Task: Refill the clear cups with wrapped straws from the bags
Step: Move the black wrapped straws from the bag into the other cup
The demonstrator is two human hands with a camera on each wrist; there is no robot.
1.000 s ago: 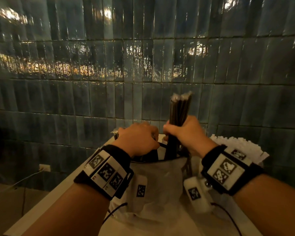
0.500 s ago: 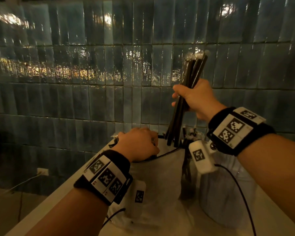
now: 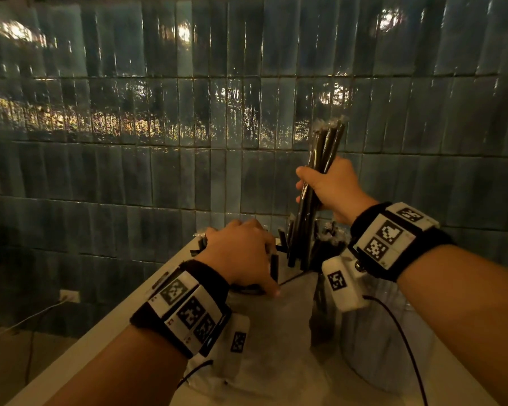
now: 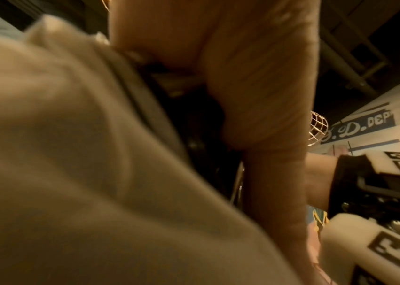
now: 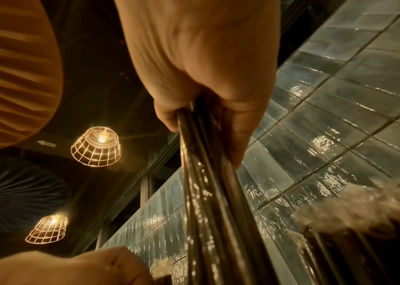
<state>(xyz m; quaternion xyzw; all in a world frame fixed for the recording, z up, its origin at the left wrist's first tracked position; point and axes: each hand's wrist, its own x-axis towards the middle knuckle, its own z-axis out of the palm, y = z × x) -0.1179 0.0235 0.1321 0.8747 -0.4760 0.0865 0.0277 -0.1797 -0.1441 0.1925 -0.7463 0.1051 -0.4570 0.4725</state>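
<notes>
My right hand (image 3: 329, 186) grips a bundle of black wrapped straws (image 3: 320, 171) upright, fingers curled round its middle (image 5: 206, 67). The bundle's lower ends hang just above the open mouth of the translucent bag (image 3: 276, 332), close to the left of the clear cup (image 3: 379, 332). That cup holds several black straws (image 3: 332, 235) and stands at the right, partly hidden by my right wrist. My left hand (image 3: 241, 253) holds the bag's rim with curled fingers, and more straw ends poke out beside it. In the left wrist view the bag (image 4: 59, 154) is a blur under the hand (image 4: 255, 96).
The bag and cup stand on a white counter (image 3: 100, 332) against a dark blue tiled wall (image 3: 159, 112). The counter's left edge drops to the floor, where a wall socket (image 3: 69, 295) has a cable. Wire cage lamps (image 5: 96, 146) hang overhead.
My right hand lifted the straw bundle up out of the bag, then came down a little and to the right beside the cup. My left hand stayed on the bag's rim.
</notes>
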